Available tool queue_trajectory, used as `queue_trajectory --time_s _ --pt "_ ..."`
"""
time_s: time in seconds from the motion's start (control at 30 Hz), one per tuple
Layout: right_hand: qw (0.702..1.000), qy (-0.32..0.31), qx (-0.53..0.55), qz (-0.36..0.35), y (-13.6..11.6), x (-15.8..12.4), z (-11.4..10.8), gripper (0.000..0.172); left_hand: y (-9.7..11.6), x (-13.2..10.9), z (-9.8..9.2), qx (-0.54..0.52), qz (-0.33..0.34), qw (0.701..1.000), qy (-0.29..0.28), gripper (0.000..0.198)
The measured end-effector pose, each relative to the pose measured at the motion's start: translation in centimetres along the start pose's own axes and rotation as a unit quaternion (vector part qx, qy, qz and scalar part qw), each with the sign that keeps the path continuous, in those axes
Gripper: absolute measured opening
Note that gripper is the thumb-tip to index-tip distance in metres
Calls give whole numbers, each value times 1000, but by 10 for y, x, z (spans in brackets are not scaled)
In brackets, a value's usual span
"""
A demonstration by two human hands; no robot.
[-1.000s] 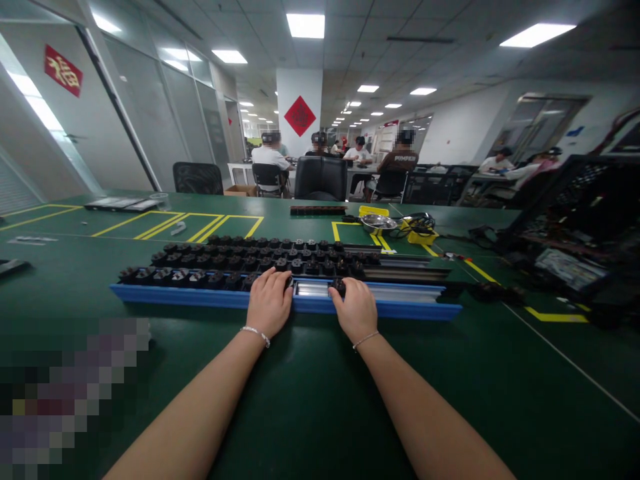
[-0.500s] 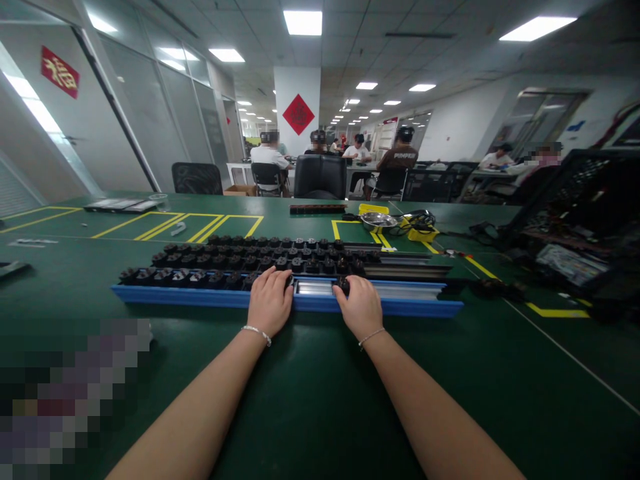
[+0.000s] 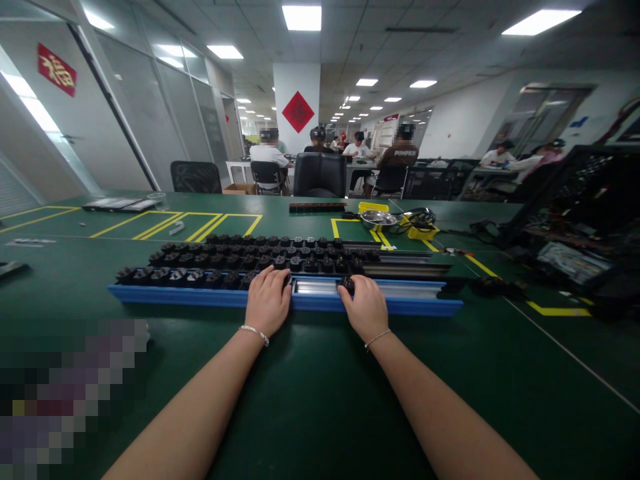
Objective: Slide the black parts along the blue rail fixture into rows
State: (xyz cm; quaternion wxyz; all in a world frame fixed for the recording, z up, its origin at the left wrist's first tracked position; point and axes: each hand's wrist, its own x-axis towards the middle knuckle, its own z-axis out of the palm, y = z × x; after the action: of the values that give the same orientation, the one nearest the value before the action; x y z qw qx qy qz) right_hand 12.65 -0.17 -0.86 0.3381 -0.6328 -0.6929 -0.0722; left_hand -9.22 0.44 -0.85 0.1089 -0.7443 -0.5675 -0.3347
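Note:
A blue rail (image 3: 200,295) with a silver channel (image 3: 316,287) lies lengthwise in front of me, its left half lined with black plug-like modules (image 3: 170,275). My left hand (image 3: 267,303) is closed over the right end of that row, fingers curled on a dark module (image 3: 287,281) that is mostly hidden. Across a stretch of bare channel, my right hand (image 3: 367,307) grips a single black module (image 3: 346,285) between thumb and fingers, seated at the channel. Right of that hand, more channel (image 3: 410,291) runs on without modules.
Behind the blue rail are more rows of black modules (image 3: 270,252) on dark rails. Farther back are a metal bowl (image 3: 379,220), yellow trays (image 3: 423,232) with cables, and a dark strip (image 3: 317,208). A black frame (image 3: 565,220) stands at right. People sit at distant tables.
My right hand has slid a little to the right along the rail with the black module, widening the bare stretch of channel. My left hand stays at the end of the row.

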Motion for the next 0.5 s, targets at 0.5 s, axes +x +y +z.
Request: queue_trajectory --time_s 0.5 --pt "1000 5 -9 12 4 0 -3 32 -1 0 0 5 1 1000 2 37"
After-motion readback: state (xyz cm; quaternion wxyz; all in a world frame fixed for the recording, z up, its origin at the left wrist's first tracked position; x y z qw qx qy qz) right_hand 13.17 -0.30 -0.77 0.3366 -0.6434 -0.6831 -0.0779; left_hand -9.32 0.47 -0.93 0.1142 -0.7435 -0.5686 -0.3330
